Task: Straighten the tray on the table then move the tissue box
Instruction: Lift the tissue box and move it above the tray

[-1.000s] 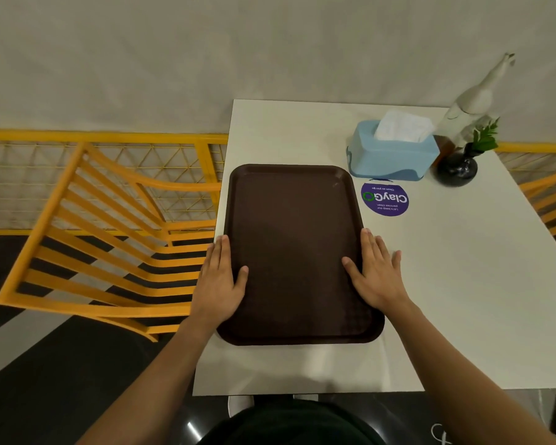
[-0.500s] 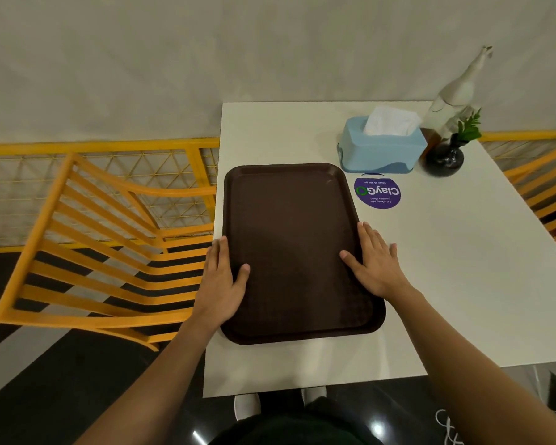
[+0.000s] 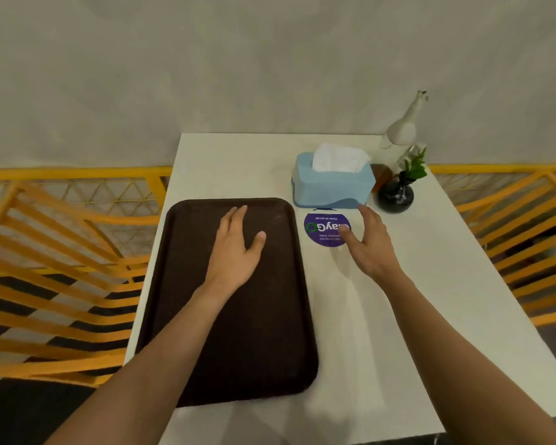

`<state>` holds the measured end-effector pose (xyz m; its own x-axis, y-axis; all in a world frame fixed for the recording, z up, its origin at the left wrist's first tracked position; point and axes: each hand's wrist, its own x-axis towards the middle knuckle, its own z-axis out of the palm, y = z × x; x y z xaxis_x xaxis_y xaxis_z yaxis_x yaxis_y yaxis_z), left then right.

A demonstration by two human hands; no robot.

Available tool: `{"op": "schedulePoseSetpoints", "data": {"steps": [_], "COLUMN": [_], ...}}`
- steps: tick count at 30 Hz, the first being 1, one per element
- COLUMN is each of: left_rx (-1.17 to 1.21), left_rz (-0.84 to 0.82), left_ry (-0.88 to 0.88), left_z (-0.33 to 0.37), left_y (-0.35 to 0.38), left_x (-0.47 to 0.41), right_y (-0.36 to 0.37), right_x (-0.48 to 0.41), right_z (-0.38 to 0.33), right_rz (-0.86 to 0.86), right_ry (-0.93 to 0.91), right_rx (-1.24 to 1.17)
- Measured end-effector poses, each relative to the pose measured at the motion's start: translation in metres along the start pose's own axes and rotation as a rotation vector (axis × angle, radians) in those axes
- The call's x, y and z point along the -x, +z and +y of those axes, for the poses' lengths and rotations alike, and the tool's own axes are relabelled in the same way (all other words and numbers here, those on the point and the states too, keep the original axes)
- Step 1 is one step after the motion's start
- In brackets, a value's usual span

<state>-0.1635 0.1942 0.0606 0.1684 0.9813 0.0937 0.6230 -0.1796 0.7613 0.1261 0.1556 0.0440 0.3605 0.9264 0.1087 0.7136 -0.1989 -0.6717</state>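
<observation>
A dark brown tray lies on the left half of the white table, its long side running away from me. My left hand hovers open over the tray's far half, fingers spread. A light blue tissue box with a white tissue sticking out stands beyond the tray's far right corner. Open and empty, my right hand is above the table just in front of the box, its fingertips close to the box's near right corner.
A round purple sticker is on the table between box and right hand. A black vase with a green sprig and a white bottle stand right of the box. Orange chairs flank the table; a wall is behind.
Both hands have left the tray's side edges and moved forward: the left one over the tray's far half, the right one up to the tissue box. The tray lies still.
</observation>
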Motion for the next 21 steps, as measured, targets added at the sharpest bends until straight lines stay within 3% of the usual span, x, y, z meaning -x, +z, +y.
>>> {"op": "schedulePoseSetpoints", "data": {"steps": [9,16,21], "left_rx": [0.128,0.063,0.110], "left_rz": [0.049,0.003,-0.025], "left_ry": [-0.094,-0.133,-0.116], "left_z": [0.072,0.074,0.071], "left_y": [0.102,0.133,0.140], "left_x": [-0.098,-0.138,-0.154], "right_y": [-0.030,-0.017,-0.008], "right_x": [-0.115,-0.133,-0.133], "right_z": [0.032,0.041,0.049], "right_rz": [-0.024,-0.038,-0.038], "right_ry": [-0.067,-0.108,-0.028], "right_rx": [-0.075,-0.185,-0.297]}}
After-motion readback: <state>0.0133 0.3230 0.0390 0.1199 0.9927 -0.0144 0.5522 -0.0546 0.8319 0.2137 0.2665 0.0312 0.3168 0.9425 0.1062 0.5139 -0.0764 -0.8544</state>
